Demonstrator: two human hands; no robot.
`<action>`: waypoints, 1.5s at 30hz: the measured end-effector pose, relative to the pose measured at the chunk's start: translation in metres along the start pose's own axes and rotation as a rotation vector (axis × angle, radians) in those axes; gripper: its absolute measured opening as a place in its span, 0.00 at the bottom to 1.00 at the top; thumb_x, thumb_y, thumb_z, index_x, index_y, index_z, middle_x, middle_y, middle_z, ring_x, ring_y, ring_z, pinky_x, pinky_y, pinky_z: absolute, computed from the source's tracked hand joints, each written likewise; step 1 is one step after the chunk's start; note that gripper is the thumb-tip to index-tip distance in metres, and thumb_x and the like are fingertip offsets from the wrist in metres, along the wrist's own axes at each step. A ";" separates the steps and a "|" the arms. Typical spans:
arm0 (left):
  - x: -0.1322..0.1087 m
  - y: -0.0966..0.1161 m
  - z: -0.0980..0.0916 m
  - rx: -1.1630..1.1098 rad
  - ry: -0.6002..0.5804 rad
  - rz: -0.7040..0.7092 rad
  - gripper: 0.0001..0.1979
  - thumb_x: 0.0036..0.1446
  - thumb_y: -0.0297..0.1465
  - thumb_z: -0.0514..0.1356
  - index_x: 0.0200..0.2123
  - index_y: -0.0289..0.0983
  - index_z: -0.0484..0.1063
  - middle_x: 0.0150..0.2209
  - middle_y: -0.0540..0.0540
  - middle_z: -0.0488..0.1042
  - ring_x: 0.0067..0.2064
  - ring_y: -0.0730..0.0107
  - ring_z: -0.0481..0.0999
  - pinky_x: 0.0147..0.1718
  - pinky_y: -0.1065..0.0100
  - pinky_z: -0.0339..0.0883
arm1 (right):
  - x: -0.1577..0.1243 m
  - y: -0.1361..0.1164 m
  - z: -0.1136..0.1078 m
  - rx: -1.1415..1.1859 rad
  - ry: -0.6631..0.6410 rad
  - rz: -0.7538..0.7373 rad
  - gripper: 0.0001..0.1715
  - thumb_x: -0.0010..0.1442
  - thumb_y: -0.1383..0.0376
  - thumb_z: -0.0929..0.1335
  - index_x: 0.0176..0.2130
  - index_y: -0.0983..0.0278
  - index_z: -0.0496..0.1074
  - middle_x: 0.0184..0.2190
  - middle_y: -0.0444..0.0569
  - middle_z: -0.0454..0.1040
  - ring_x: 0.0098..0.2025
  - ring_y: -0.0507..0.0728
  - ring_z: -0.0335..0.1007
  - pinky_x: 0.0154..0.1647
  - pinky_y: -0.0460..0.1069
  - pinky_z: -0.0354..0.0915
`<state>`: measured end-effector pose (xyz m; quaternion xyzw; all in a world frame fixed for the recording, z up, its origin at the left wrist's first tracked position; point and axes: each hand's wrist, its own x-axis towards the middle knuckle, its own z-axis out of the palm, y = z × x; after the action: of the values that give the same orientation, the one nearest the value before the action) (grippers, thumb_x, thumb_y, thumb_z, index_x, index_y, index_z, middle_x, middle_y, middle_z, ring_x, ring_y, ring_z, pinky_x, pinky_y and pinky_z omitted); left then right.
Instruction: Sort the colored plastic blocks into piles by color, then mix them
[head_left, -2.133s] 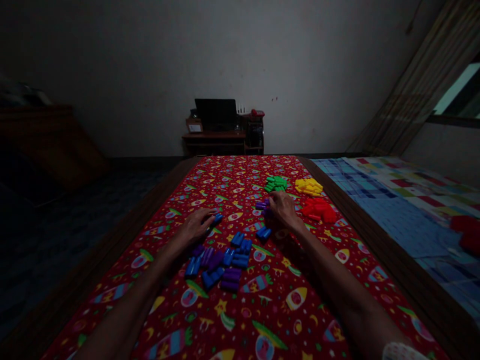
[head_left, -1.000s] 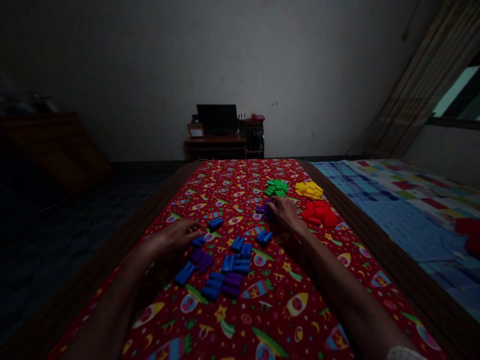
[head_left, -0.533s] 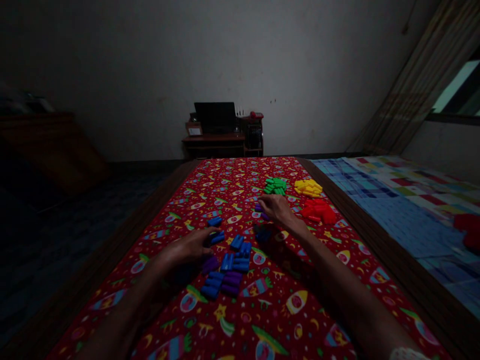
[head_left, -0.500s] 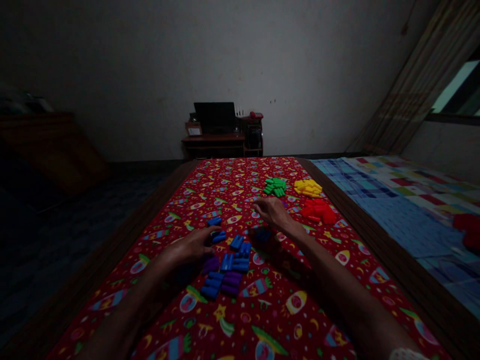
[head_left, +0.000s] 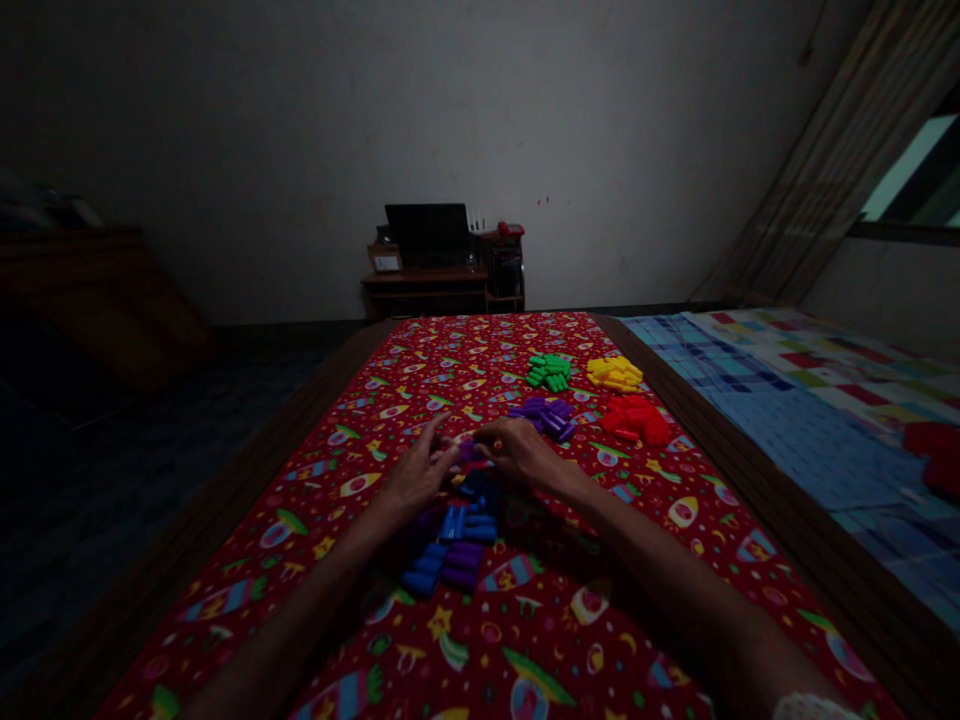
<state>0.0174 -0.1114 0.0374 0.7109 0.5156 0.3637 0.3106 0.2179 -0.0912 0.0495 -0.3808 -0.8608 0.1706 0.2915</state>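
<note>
My left hand (head_left: 418, 478) and my right hand (head_left: 523, 456) meet over the middle of the patterned red cloth (head_left: 570, 640). Between their fingertips is a small purple plastic piece (head_left: 468, 452), which both seem to grip; its exact shape is too dark to tell. Close below the hands lie several blue tube-like plastic pieces (head_left: 453, 523), in small joined sets. Beside them is a purple set (head_left: 463, 566). My left hand and its shadow cover part of this group. Just beyond my right hand sits a purple pile (head_left: 551, 417).
Farther back are a green pile (head_left: 549, 372), a yellow pile (head_left: 615, 374) and a red pile (head_left: 636, 419) of similar pieces. A bed (head_left: 735, 400) adjoins the right side. A desk (head_left: 427, 284) with a dark monitor (head_left: 427, 235) stands by the far wall.
My right hand has come back and left from the purple pile, uncovering it. My left hand has shifted right and forward, and the two now meet at a purple piece.
</note>
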 end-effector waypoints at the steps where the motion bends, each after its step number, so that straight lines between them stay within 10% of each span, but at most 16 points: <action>1: 0.001 0.000 -0.004 0.043 -0.002 0.022 0.28 0.58 0.42 0.53 0.59 0.39 0.61 0.43 0.43 0.75 0.39 0.62 0.79 0.38 0.61 0.74 | 0.001 0.008 -0.008 -0.037 0.034 0.035 0.10 0.59 0.70 0.66 0.37 0.67 0.78 0.31 0.49 0.78 0.31 0.52 0.70 0.33 0.44 0.58; 11: 0.000 0.005 -0.025 0.415 -0.287 0.139 0.15 0.53 0.40 0.55 0.38 0.40 0.77 0.39 0.45 0.79 0.40 0.61 0.78 0.40 0.64 0.72 | -0.011 0.067 -0.056 -0.275 0.343 0.323 0.13 0.58 0.68 0.66 0.41 0.68 0.79 0.37 0.56 0.80 0.41 0.59 0.74 0.42 0.49 0.64; 14: 0.005 -0.003 -0.022 0.458 -0.189 0.183 0.16 0.56 0.40 0.54 0.39 0.39 0.77 0.40 0.43 0.78 0.42 0.60 0.78 0.45 0.63 0.71 | -0.009 0.034 -0.051 -0.151 0.224 0.195 0.12 0.60 0.68 0.65 0.38 0.67 0.79 0.32 0.51 0.79 0.33 0.54 0.73 0.35 0.46 0.63; 20: 0.019 -0.051 -0.027 0.471 0.083 0.222 0.25 0.61 0.43 0.48 0.54 0.35 0.69 0.55 0.37 0.71 0.56 0.55 0.70 0.56 0.54 0.64 | -0.033 -0.066 -0.004 -0.104 -0.487 -0.299 0.08 0.60 0.63 0.69 0.37 0.65 0.76 0.29 0.47 0.77 0.29 0.51 0.68 0.30 0.44 0.60; 24: 0.016 -0.076 -0.022 0.434 0.013 0.214 0.28 0.64 0.44 0.44 0.59 0.36 0.64 0.60 0.39 0.67 0.61 0.57 0.65 0.60 0.52 0.58 | -0.065 -0.086 0.026 -0.337 -0.379 -0.462 0.17 0.63 0.61 0.66 0.48 0.68 0.71 0.40 0.57 0.75 0.44 0.61 0.67 0.42 0.53 0.65; 31: 0.012 -0.072 -0.016 0.332 -0.129 0.315 0.24 0.64 0.44 0.46 0.50 0.36 0.73 0.52 0.39 0.75 0.55 0.58 0.71 0.58 0.54 0.63 | -0.075 -0.059 0.027 -0.116 -0.276 -0.453 0.19 0.64 0.72 0.61 0.53 0.67 0.67 0.47 0.57 0.72 0.52 0.57 0.63 0.55 0.53 0.61; 37: 0.013 -0.073 -0.018 0.308 -0.109 0.324 0.23 0.64 0.43 0.46 0.48 0.37 0.75 0.51 0.40 0.76 0.54 0.59 0.73 0.56 0.55 0.65 | -0.050 -0.039 -0.009 0.237 -0.166 -0.224 0.21 0.57 0.71 0.67 0.51 0.63 0.72 0.44 0.50 0.77 0.44 0.54 0.72 0.44 0.47 0.66; 45: 0.013 -0.073 -0.018 0.323 -0.117 0.329 0.23 0.64 0.43 0.47 0.47 0.37 0.75 0.51 0.39 0.76 0.54 0.59 0.73 0.56 0.55 0.65 | -0.038 0.061 -0.024 -0.091 0.214 -0.109 0.17 0.63 0.67 0.65 0.51 0.63 0.73 0.47 0.56 0.75 0.49 0.59 0.70 0.51 0.56 0.65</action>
<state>-0.0321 -0.0775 -0.0099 0.8456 0.4256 0.2805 0.1587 0.2875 -0.0783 0.0230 -0.3622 -0.8509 0.0737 0.3732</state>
